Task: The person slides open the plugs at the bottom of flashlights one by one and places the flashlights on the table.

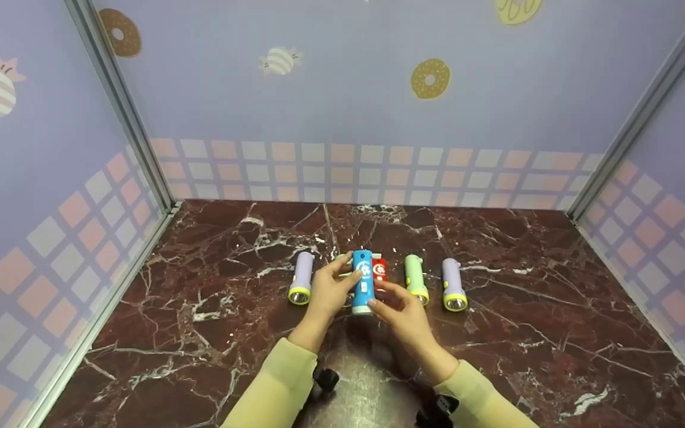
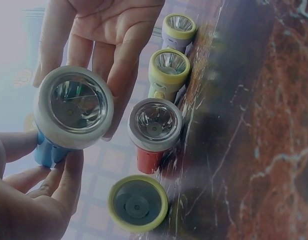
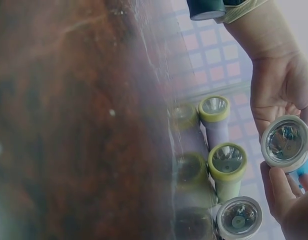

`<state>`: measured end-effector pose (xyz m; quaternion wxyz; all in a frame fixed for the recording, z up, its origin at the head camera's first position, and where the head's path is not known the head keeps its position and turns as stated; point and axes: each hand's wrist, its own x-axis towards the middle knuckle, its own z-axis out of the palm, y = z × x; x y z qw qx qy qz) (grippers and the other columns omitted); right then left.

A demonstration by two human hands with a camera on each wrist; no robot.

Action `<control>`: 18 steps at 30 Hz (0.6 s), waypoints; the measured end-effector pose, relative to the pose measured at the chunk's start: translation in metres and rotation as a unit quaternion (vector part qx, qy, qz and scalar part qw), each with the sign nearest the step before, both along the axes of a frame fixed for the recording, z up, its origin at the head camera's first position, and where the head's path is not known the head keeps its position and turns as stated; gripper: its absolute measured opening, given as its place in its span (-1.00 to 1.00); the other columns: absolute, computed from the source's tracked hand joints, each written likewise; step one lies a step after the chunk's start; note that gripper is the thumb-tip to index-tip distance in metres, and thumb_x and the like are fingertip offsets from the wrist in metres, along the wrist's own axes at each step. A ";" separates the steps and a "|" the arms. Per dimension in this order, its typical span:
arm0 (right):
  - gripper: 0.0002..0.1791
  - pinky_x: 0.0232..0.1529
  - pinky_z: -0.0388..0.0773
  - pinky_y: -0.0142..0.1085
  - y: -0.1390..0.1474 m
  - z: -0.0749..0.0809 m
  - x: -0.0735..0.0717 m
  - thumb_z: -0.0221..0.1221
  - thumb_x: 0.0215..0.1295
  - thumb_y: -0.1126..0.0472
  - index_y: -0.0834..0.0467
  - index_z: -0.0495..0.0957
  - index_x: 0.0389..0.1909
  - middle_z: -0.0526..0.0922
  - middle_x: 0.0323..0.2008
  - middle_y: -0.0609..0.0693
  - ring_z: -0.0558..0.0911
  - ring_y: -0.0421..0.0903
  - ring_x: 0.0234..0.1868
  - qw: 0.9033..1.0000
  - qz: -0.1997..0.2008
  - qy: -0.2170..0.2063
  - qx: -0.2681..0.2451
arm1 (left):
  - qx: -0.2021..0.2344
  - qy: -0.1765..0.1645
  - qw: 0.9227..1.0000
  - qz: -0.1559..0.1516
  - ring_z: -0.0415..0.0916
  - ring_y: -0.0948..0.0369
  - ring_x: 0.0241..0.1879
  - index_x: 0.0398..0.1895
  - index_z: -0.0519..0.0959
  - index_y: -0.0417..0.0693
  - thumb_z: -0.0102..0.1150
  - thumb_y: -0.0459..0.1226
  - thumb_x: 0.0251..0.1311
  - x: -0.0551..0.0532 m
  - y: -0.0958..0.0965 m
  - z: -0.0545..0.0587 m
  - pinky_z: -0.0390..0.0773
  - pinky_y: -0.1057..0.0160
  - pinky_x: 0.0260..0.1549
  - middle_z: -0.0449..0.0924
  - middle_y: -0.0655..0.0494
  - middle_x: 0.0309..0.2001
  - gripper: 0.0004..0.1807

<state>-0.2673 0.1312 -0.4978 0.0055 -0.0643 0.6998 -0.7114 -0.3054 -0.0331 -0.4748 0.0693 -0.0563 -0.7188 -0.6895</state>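
A blue flashlight (image 1: 363, 282) with a white head is held up over the tabletop, its lens toward me. My left hand (image 1: 329, 289) grips its body from the left, thumb across the front. On the other side, my right hand (image 1: 405, 315) pinches it near the white head with thumb and fingers. The left wrist view shows the clear lens and white rim (image 2: 74, 100) between both hands. Close behind stands a red flashlight (image 1: 379, 269), partly covered by the blue one. A green flashlight (image 3: 227, 167) with a yellow rim is mostly hidden behind my left hand in the head view.
A lilac flashlight (image 1: 302, 276) lies left of my hands. To the right are another green flashlight (image 1: 415, 276) and a lilac one (image 1: 453, 284). The dark red marbled tabletop (image 1: 200, 351) is enclosed by patterned panels (image 1: 342, 107) at the back and sides.
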 end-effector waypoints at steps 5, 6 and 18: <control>-0.46 0.01 0.71 -0.21 -0.001 -0.001 -0.001 0.27 0.34 0.38 0.41 0.45 0.32 0.63 0.15 0.39 0.71 -0.17 -0.08 1.000 -0.003 0.002 -0.002 | -0.006 0.002 1.000 -0.001 0.72 -0.22 -0.04 0.35 0.45 -0.41 0.30 -0.40 0.27 -0.001 0.000 0.000 0.75 0.10 -0.07 0.65 -0.46 0.06 -0.42; -0.46 0.01 0.71 -0.20 -0.001 -0.001 -0.001 0.27 0.34 0.39 0.42 0.45 0.31 0.63 0.15 0.40 0.70 -0.18 -0.09 1.000 -0.003 0.002 -0.003 | -0.006 0.004 1.000 -0.002 0.73 -0.21 -0.04 0.35 0.45 -0.41 0.30 -0.40 0.28 -0.001 0.000 0.000 0.75 0.10 -0.08 0.65 -0.46 0.06 -0.42; -0.47 -0.01 0.72 -0.19 -0.004 -0.002 -0.004 0.28 0.33 0.38 0.41 0.47 0.30 0.64 0.15 0.39 0.70 -0.20 -0.11 1.000 -0.002 -0.003 -0.004 | -0.019 -0.011 1.000 -0.005 0.70 -0.23 0.02 0.38 0.43 -0.39 0.28 -0.37 0.31 -0.002 -0.005 0.001 0.76 0.06 -0.08 0.62 -0.46 0.12 -0.41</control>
